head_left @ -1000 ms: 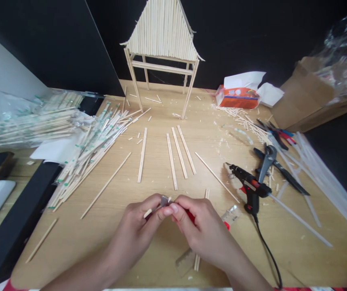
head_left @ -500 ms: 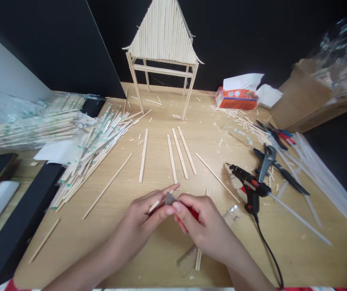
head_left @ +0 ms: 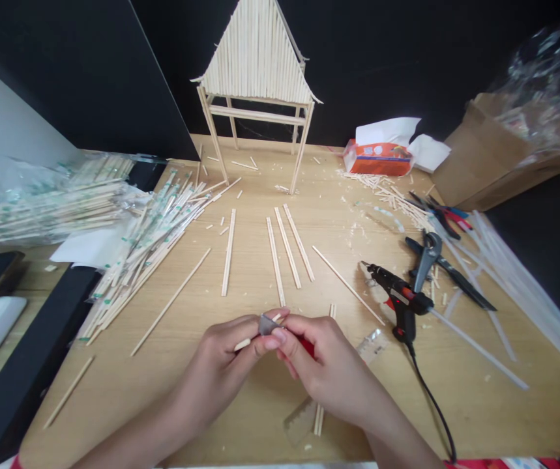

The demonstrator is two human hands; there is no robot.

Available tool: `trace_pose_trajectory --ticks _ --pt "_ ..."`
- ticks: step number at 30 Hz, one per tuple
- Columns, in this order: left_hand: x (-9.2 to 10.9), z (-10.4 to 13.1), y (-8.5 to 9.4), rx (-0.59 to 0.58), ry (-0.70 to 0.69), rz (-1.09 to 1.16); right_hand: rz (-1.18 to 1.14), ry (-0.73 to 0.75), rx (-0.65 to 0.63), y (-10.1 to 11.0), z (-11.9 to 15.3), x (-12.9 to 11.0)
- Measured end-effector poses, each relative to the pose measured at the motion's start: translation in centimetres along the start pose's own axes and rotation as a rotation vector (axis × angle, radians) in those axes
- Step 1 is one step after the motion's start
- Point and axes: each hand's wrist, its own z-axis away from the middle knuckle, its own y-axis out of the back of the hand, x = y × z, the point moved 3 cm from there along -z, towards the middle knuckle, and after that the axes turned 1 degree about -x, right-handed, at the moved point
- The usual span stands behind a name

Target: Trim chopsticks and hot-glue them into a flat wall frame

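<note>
Fingers of the left hand (head_left: pixel 225 355): closed on one pale wooden stick (head_left: pixel 242 344), its blunt end projecting from the fist, held above the front of the surface (head_left: pixel 201 410). Fingers of the right hand (head_left: pixel 321 368): closed on a red handle (head_left: pixel 308 346), largely covered by the grip; grey blade (head_left: pixel 267 324) extended toward the left hand and crossed the stick in view, though depth of contact could not be told. Both thumbs met at the tips. Beneath the right hand lay a clear ruler-like strip (head_left: pixel 302 420) and a doubled stick (head_left: pixel 319 420). Ahead of the hands: three doubled sticks (head_left: pixel 287 247) close together, a fourth doubled stick (head_left: pixel 228 253) apart to the left. At left: heap of partly wrapped sticks (head_left: pixel 147 254). At right: black glue gun (head_left: pixel 399 293), translucent rod (head_left: pixel 478 348) protruding from its rear; dark cutter (head_left: pixel 427 260) behind it. At rear: stick-built model house (head_left: pixel 260 58), upright on its legs; orange tissue box (head_left: pixel 380 158); cardboard box (head_left: pixel 495 156) holding clear plastic.
</note>
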Motion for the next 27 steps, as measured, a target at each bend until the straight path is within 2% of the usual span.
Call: trace_pose_trajectory --ticks 5,9,15,19,21,27 --pt "-0.18 0.11 -0.04 0.011 0.02 0.029 -0.012 0.055 0.061 -0.08 -0.08 -0.66" --pt "-0.49 0.2 0.02 0.038 0.024 -0.053 0.057 0.054 0.1 -0.09 0.04 -0.63" --pt "-0.41 0.42 0.06 0.141 -0.03 -0.263 0.102 0.025 0.126 -0.4 0.22 -0.12" --pt "-0.34 0.43 0.31 0.199 -0.021 -0.246 0.054 0.003 0.208 -0.09 0.31 0.1" --pt "-0.35 0.21 0.35 0.154 0.0 -0.157 0.013 -0.009 0.21 0.07 0.28 0.18" --pt "-0.46 -0.34 0.02 -0.09 0.113 0.096 0.028 0.012 0.077 -0.05 -0.04 0.16"
